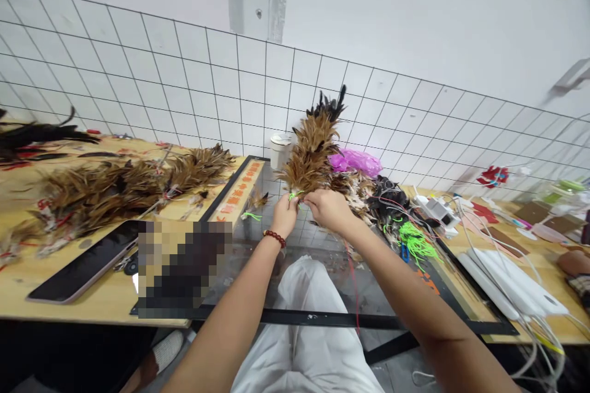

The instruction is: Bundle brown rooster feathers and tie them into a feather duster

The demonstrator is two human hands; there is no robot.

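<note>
Both my hands meet over the glass table top [322, 295], at the base of an upright bundle of brown feathers [313, 150] with black tips. My left hand [284, 215] is closed on the bundle's base, where a bright green tie [294, 195] shows. It wears a dark red bead bracelet [275, 237]. My right hand [328, 207] is closed on the same base from the right. A short green tie [251, 216] lies on the glass just left of my left hand.
Finished feather bundles [120, 187] lie on the wooden table at left, with a phone [87, 261] nearer the edge. Loose feathers, black cords and green ties [415, 242] sit to the right, with a pink bag [354, 161], white chargers and cables [507, 282]. A white cup [280, 150] stands by the tiled wall.
</note>
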